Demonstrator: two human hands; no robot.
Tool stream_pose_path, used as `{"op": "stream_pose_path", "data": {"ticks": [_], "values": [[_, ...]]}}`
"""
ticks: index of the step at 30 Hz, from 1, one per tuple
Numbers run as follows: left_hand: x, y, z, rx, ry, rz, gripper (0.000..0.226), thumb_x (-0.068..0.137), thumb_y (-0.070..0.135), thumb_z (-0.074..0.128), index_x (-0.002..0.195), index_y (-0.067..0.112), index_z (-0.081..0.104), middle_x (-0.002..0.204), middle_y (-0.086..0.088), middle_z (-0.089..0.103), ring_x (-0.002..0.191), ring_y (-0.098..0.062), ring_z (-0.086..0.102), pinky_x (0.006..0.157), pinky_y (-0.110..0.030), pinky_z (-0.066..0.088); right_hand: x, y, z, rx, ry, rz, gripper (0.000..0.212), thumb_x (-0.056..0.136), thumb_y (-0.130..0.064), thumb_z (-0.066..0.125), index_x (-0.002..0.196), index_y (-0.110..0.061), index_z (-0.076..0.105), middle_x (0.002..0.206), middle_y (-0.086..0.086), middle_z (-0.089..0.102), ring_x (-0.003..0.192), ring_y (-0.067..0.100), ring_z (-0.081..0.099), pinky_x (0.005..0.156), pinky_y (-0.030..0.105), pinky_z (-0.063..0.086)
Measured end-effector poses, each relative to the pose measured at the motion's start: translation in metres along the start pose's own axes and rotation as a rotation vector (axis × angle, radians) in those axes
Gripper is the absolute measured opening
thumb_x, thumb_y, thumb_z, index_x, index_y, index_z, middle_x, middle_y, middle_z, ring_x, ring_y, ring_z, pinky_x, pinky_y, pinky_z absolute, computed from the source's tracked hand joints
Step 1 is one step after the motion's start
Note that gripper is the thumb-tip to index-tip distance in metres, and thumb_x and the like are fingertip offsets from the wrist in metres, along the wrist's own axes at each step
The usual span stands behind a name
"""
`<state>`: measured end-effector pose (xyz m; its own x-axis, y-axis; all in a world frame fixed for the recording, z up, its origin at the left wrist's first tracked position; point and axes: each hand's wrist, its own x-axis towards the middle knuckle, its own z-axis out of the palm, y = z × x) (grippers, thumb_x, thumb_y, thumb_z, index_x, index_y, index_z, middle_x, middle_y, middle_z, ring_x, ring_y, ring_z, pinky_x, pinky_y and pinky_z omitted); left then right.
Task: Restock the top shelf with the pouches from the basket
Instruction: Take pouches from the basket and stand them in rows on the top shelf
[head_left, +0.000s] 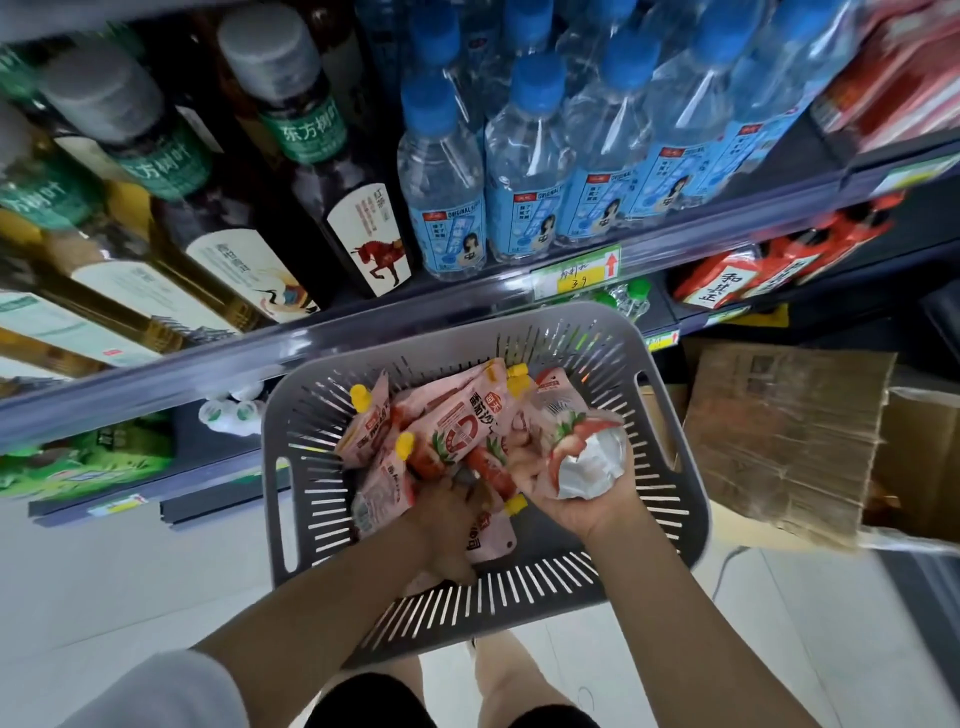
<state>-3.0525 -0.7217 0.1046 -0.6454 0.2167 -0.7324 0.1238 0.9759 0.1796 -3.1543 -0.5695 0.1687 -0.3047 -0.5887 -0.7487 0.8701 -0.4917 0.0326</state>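
A grey slotted basket (670, 447) sits on the floor below me, holding several pink pouches (457, 421) with yellow caps. My right hand (571, 499) is inside the basket, closed around one pouch (582, 447) whose silver bottom faces up. My left hand (447, 514) reaches in among the pouches, fingers wrapped on a pouch near the basket's middle. The top shelf is out of view.
Shelves rise in front of me: dark tea bottles (311, 156) at the left, blue-capped water bottles (524, 171) in the middle, red packets (769, 270) lower right. A cardboard box (789, 441) stands right of the basket. Pale floor tiles (104, 582) lie at the left.
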Motion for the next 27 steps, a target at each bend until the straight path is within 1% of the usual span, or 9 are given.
{"op": "stream_pose_path", "data": {"ticks": [2,5,7,11,14,16,19,23,27], "values": [[-0.007,-0.001,-0.001,-0.209,-0.003,0.034,0.099,0.067,0.059,0.068,0.148,0.021,0.025,0.146,-0.012,0.035,0.128,-0.032,0.04,0.101,-0.033,0.039,-0.013,0.006,0.009,-0.004,-0.037,-0.058,0.038,0.057,-0.028,0.072,0.09,-0.015,0.058,0.084,-0.002,0.052,0.072,0.012,0.049,0.056,0.025,0.05],[-0.016,0.005,-0.004,-0.443,-0.011,0.072,0.09,0.071,0.052,0.068,0.146,0.027,0.026,0.147,-0.005,0.037,0.128,-0.025,0.042,0.1,-0.03,0.041,-0.028,0.014,0.014,0.094,0.046,-0.335,0.027,0.027,-0.031,0.07,0.052,-0.024,0.066,0.05,-0.008,0.058,0.046,0.007,0.055,0.049,0.018,0.047],[-0.021,0.01,-0.008,-0.579,0.043,0.065,0.089,0.068,0.052,0.068,0.144,0.031,0.028,0.147,-0.003,0.036,0.13,-0.022,0.039,0.104,-0.034,0.04,-0.027,0.013,0.01,0.128,0.046,-0.392,0.02,0.024,-0.035,0.069,0.04,-0.022,0.066,0.049,-0.01,0.059,0.054,0.005,0.055,0.057,0.022,0.047],[-0.026,0.019,-0.029,-0.904,0.136,-0.017,0.088,0.062,0.052,0.075,0.139,0.034,0.035,0.137,0.005,0.041,0.128,-0.015,0.039,0.106,-0.032,0.036,-0.021,-0.006,0.003,0.02,-0.142,-0.134,0.012,0.054,-0.024,0.066,0.056,-0.015,0.058,0.048,0.001,0.047,0.049,0.022,0.061,0.048,0.026,0.05],[-0.027,0.021,-0.046,-1.218,0.11,-0.184,0.098,0.055,0.051,0.079,0.14,0.029,0.035,0.132,0.006,0.049,0.118,-0.017,0.049,0.098,-0.033,0.042,-0.022,-0.02,0.0,-0.064,-0.185,-0.155,0.034,0.06,-0.036,0.067,0.086,-0.026,0.048,0.077,-0.004,0.035,0.074,0.019,0.046,0.056,0.033,0.05],[-0.032,0.02,-0.055,-1.506,0.04,-0.202,0.076,0.055,0.045,0.078,0.122,0.024,0.05,0.113,0.0,0.057,0.096,-0.017,0.057,0.08,-0.028,0.045,-0.034,-0.024,0.01,-0.095,-0.159,-0.188,0.043,0.057,-0.039,0.068,0.087,-0.033,0.039,0.089,-0.012,0.027,0.079,0.011,0.031,0.073,0.034,0.046],[-0.045,0.021,-0.07,-1.904,-0.029,-0.209,0.036,0.068,0.038,0.068,0.082,0.006,0.065,0.066,-0.008,0.064,0.056,-0.018,0.057,0.052,-0.019,0.046,-0.051,-0.022,0.025,-0.195,-0.182,-0.146,0.032,0.054,-0.034,0.065,0.078,-0.016,0.054,0.077,0.0,0.052,0.069,0.018,0.051,0.076,0.031,0.036],[-0.055,0.016,-0.079,-2.117,0.062,-0.131,0.047,0.065,0.033,0.059,0.098,0.0,0.062,0.069,-0.015,0.064,0.06,-0.025,0.059,0.056,-0.027,0.051,-0.064,-0.014,0.05,-0.46,-0.19,-0.186,0.046,0.045,-0.032,0.076,0.079,-0.011,0.054,0.072,0.008,0.054,0.059,0.023,0.059,0.061,0.03,0.05],[-0.072,0.014,-0.081,-2.223,0.213,-0.104,0.061,0.064,0.035,0.061,0.112,-0.002,0.056,0.076,-0.017,0.06,0.062,-0.027,0.057,0.058,-0.028,0.049,-0.061,-0.008,0.045,-0.693,-0.104,-0.187,0.036,0.06,-0.033,0.072,0.087,-0.01,0.062,0.085,0.011,0.063,0.069,0.024,0.061,0.066,0.032,0.05]]}}
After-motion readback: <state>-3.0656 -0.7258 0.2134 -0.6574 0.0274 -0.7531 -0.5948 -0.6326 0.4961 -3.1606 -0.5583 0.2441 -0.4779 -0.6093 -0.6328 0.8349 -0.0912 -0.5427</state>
